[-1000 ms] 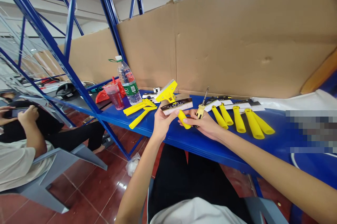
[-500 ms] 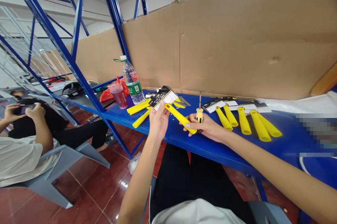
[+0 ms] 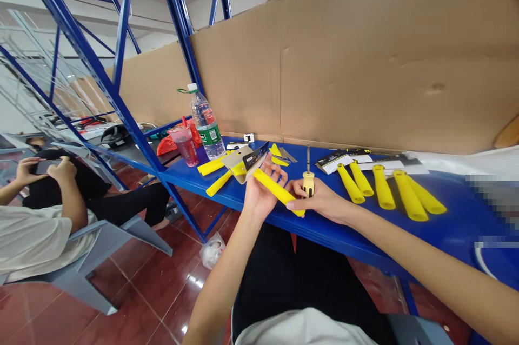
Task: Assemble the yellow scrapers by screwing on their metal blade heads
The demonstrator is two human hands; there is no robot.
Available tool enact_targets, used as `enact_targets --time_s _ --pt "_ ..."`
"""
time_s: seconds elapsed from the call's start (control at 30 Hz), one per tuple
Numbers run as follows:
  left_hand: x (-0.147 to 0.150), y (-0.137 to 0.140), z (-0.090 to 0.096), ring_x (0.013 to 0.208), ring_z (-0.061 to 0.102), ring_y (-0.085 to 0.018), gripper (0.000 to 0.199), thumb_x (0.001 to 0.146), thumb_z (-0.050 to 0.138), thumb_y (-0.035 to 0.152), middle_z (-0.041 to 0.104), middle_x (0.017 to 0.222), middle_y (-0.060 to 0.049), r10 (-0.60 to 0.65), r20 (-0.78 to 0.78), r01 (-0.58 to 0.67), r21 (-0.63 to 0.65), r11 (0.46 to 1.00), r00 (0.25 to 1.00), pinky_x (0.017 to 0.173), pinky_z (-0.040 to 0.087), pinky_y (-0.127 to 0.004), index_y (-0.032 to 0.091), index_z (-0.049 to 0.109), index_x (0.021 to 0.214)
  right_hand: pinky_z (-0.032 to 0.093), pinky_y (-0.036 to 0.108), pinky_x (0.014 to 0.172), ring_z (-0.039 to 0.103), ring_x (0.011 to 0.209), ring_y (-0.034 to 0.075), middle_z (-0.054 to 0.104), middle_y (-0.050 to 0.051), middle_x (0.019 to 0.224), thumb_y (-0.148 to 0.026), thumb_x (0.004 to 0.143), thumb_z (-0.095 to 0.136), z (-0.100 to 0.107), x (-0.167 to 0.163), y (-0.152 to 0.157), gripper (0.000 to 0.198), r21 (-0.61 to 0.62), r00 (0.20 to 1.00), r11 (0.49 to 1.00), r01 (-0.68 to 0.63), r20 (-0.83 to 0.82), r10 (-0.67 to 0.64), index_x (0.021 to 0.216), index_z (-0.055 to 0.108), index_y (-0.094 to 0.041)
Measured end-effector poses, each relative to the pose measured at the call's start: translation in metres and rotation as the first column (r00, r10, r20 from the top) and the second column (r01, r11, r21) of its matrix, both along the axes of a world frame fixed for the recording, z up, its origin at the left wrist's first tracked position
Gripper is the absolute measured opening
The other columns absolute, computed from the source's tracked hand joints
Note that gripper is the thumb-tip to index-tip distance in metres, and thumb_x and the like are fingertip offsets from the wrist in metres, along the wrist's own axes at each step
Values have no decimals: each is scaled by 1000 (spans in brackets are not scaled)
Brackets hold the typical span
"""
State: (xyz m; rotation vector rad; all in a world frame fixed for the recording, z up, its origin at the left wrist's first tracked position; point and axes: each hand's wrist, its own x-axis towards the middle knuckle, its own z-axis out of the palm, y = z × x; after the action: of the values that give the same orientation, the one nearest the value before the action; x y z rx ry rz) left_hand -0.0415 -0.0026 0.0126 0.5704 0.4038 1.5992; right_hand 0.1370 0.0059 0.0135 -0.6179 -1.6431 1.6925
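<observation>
A scraper with a yellow handle (image 3: 278, 191) and a wide, card-covered blade (image 3: 239, 164) is held between my two hands over the table's front edge. My left hand (image 3: 261, 193) supports it near the blade end, palm up and fingers partly spread behind it. With thumb and fingers my right hand (image 3: 320, 199) grips the lower handle end. That same hand also holds a screwdriver (image 3: 308, 184) with a cream handle, its shank pointing up. Left of the hands lie other yellow handles (image 3: 219, 184). To the right, several more yellow-handled scrapers (image 3: 383, 188) lie in a row.
A water bottle (image 3: 208, 128) and a lidded red cup (image 3: 186, 147) stand at the left of the blue table (image 3: 340, 229). Loose metal blades (image 3: 288, 154) lie behind my hands. Cardboard (image 3: 344, 74) backs the table. A seated person (image 3: 44, 220) holds a phone at left.
The scraper has turned about its handle, so the printed card now faces another way and is seen edge-on. My left fingers have loosened and spread. The right hand still holds the handle end and screwdriver.
</observation>
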Motion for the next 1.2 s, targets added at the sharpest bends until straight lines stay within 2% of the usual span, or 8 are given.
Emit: enact_targets --time_s 0.13,0.27,0.43,0.67,0.87,1.0,1.13,1.2 --pt "-7 0 4 104 72 -22 28 104 61 30 75 103 -7 25 17 -25 -15 1000 1000 108 57 -43 23 79 126 50 28 56 57 62 12 70 1 83 -38 59 107 3 0 -1 70 53 998 997 65 17 -66 62 38 -22" --pt "-16 -1 7 121 72 -26 37 106 57 32 76 129 -14 -5 64 8 -37 999 998 105 59 -42 22 74 137 49 28 56 56 65 13 72 2 85 -39 60 106 1 -2 -1 67 87 992 990 115 40 -119 60 41 -21" --pt "-22 2 5 145 62 -37 54 106 53 53 66 154 -20 -9 114 5 36 999 993 109 58 -52 22 67 148 49 28 54 55 63 12 70 2 83 -42 64 104 -4 -3 6 67 50 983 982 182 -34 -180 59 40 -21" --pt "-4 -2 0 145 61 -40 83 88 66 86 69 146 -24 30 107 -33 26 999 994 109 61 -53 19 69 137 46 29 54 53 61 11 71 3 83 -49 54 107 -2 1 16 73 63 889 887 457 -59 -454 58 39 -22" --pt "5 3 0 147 62 -30 40 93 86 47 76 140 -11 203 -16 -200 99 975 979 119 55 -42 24 76 124 45 34 62 54 63 15 69 3 80 -55 62 102 -5 3 16 72 276 869 841 466 37 -494 58 38 -23" --pt "-7 10 -1 139 69 -27 42 82 92 19 79 135 -9 380 -73 -372 103 922 922 118 54 -39 21 77 121 45 38 69 57 72 20 69 3 82 -58 65 100 -10 3 16 68 399 855 806 437 95 -511 61 41 -25" --pt "-22 9 4 128 75 -24 47 78 94 12 81 130 -8 457 -73 -447 124 886 886 111 57 -35 20 76 121 46 38 70 60 76 21 73 5 90 -59 63 102 -6 1 12 70 387 880 838 385 118 -460 60 40 -24" --pt "-25 8 8 123 76 -22 43 80 94 13 81 127 -8 448 -70 -435 146 889 891 107 58 -33 19 76 119 50 37 72 66 79 21 74 6 91 -57 64 102 -1 0 7 69 282 930 907 314 100 -353 60 41 -24"
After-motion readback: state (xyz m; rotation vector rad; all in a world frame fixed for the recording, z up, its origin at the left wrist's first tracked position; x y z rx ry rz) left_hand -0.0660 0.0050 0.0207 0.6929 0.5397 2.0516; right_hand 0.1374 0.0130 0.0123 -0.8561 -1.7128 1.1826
